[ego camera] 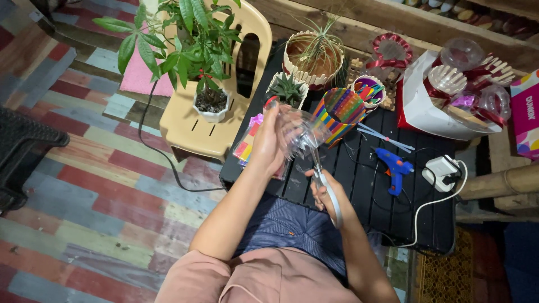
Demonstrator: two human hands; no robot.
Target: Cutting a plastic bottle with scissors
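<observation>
Clear plastic, a bottle [300, 133], sits in the left hand [268, 143], whose grip is wrapped around its side and holds it up over the near edge of the black slatted worktop [387, 207]. The right hand [323, 191] is clenched on the handles of scissors [321, 168], blades pointing up and meeting the bottle's lower end; whether they bite into the plastic is hard to tell. Just behind the bottle stands a striped holder [342, 109] of coloured sticks, with a small succulent [287, 90] beside it. A blue glue gun [394, 167] lies to the right on the worktop, near a white plug adapter [442, 171]. A leafy plant in a white pot [210, 104] rests on a beige chair [188, 126] to the left, above the painted plank floor [84, 185].
</observation>
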